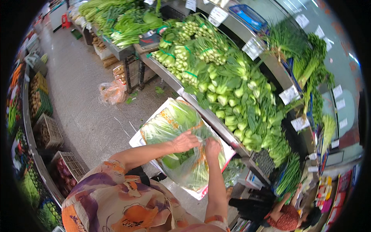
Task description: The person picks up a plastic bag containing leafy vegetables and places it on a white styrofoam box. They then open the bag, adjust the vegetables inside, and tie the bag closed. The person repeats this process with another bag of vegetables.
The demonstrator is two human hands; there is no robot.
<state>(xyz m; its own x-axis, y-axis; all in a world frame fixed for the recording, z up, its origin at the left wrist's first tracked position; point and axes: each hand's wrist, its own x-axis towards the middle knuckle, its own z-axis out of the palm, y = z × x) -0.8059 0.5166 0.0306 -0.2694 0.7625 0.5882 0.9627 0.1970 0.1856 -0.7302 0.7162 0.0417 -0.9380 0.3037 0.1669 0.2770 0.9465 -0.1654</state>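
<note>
Both of my hands meet over a clear plastic bag with orange print. The bag lies across a white foam box packed with leafy green vegetables. Between finger and thumb, my left hand pinches the gathered plastic. My right hand grips the same plastic just beside it, fingers curled in. Pale stalks and green leaves show through the film below my hands. How much of the produce lies inside the bag, I cannot tell.
A metal-edged stall heaped with bok choy runs along the right of the box. Crates line the left side of the aisle. A plastic bag lies on the floor ahead. At lower right, another person reaches toward green stalks.
</note>
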